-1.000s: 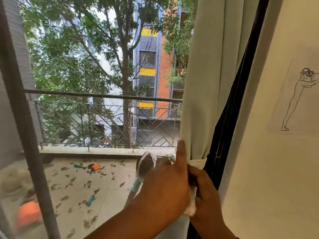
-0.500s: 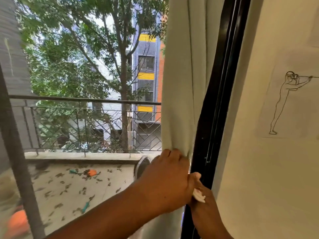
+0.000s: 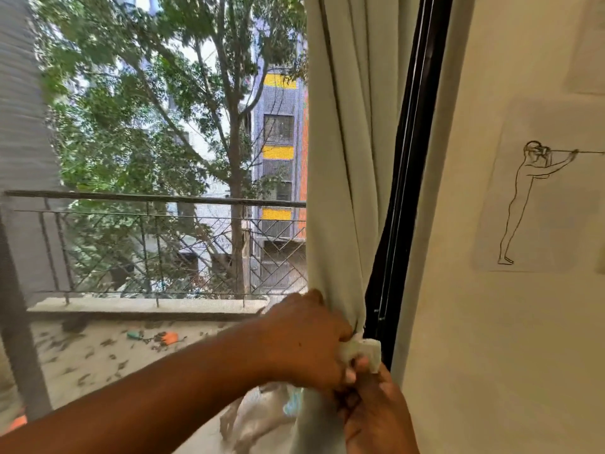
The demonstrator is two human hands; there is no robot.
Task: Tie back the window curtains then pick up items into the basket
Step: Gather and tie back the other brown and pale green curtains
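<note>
Curtain: we found the pale green curtain (image 3: 347,158) gathered against the black window frame (image 3: 406,191).
Left hand (image 3: 304,342): fingers closed round the bunched fabric.
Right hand (image 3: 376,417): fingertips pinched a white tie-back (image 3: 363,350), possibly cloth; blurred.
Room: cream wall (image 3: 491,355) carried a line drawing (image 3: 530,204).
Outside: balcony floor (image 3: 98,362), leaf-littered, behind a railing (image 3: 157,198).

No legible text, label, brand, number or sign found. The sheet (image 3: 537,188) at right of frame carries a line-drawn figure only, without lettering.
</note>
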